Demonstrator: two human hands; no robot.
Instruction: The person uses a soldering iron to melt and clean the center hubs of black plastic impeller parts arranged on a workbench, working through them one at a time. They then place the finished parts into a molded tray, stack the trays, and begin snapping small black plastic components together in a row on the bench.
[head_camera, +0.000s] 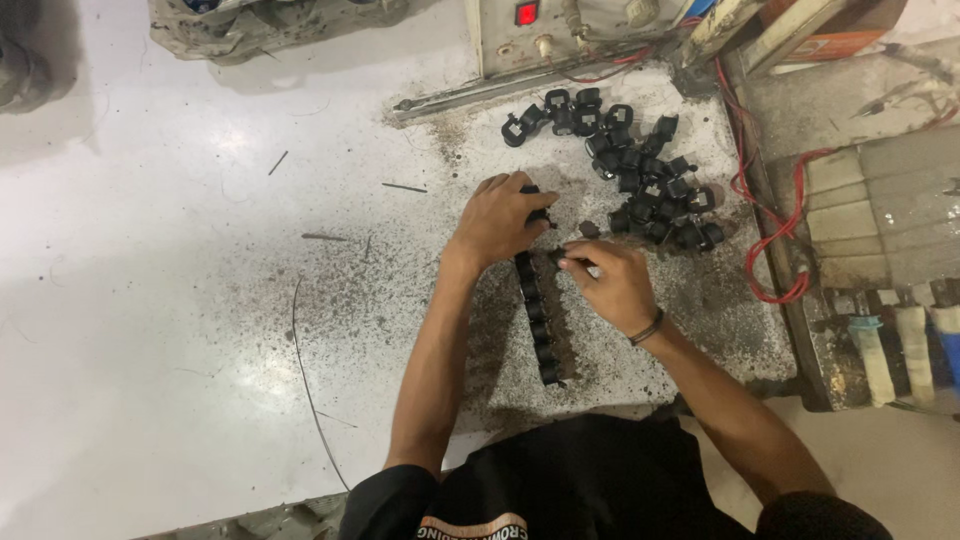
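Note:
My left hand (497, 222) is closed over the top end of a row of small black ring-shaped parts (538, 325) laid in a line on the white table (180, 300). My right hand (612, 285) pinches one small black part at the row's upper right side, fingertips touching it. A loose pile of the same black parts (640, 175) lies just beyond both hands, up and to the right.
A grey machine box with a red switch (525, 30) stands at the table's far edge. Red wires (775, 215) loop down the right side beside a grimy bench. Thin metal pins (325, 237) and dark dust scatter the tabletop; a curved wire (305, 370) lies left.

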